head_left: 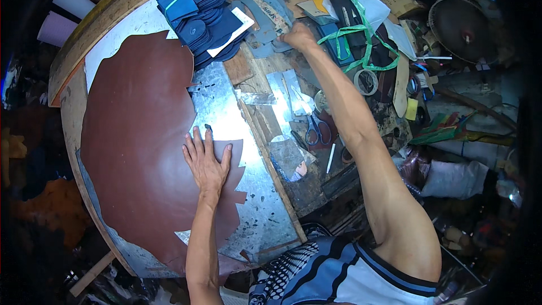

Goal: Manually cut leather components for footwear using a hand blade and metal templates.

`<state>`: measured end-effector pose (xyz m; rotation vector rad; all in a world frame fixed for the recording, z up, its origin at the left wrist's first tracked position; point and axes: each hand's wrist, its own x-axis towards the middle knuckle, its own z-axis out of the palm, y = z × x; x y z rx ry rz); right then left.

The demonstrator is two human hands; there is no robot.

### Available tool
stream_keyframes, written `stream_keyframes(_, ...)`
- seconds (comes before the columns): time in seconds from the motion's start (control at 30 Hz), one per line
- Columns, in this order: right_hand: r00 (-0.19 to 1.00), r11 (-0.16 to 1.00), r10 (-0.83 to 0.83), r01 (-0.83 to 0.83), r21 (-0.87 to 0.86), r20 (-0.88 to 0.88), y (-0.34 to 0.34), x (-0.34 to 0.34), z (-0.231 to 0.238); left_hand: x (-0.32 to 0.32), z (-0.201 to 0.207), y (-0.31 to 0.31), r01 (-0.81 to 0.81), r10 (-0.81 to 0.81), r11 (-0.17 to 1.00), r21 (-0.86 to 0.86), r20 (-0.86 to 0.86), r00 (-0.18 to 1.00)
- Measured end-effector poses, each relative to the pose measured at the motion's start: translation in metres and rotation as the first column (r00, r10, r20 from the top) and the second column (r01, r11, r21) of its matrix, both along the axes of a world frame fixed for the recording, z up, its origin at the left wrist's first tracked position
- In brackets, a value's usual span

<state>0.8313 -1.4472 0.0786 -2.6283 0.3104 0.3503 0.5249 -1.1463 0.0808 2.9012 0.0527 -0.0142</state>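
In the head view, the two hands are well apart. The left hand (206, 164) lies flat, with its fingers spread, on a big brown sheet (135, 130) that looks like leather. The sheet is right under this hand and goes far out to its left. A shiny metal top (257, 220) shows to the right of the left hand.

The right hand (299, 37) reaches far out, with its fingers bent by the edge of some grey pieces (262, 16). I can't tell if it pinches one. To its left is a pile of dark blue pieces (204, 14). To its right is a black bundle (345, 14) with a green ribbon (368, 39), and a roll of tape (366, 82) lies nearer the body. Blue scissors (318, 131) and a white pen (330, 158) lie to the right of the left hand.
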Motion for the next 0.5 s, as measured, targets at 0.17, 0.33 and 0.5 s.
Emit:
stream_keyframes(0.17,0.978,0.872,-0.202,0.207,0.443,-0.058,-0.020,-0.006,0.026,-0.001,0.002,0.002,-0.007,0.007,1.000,-0.005,-0.005,1.000)
stream_keyframes(0.33,0.922,0.988,0.123,-0.077,-0.137,0.367,-0.016,-0.034,0.037,-0.001,0.002,0.001,-0.002,0.002,1.000,-0.015,0.009,1.000)
stream_keyframes(0.5,0.910,0.910,0.381,-0.337,-0.243,0.163,0.005,-0.073,0.029,-0.002,0.000,0.002,-0.006,0.006,1.000,-0.001,0.009,1.000)
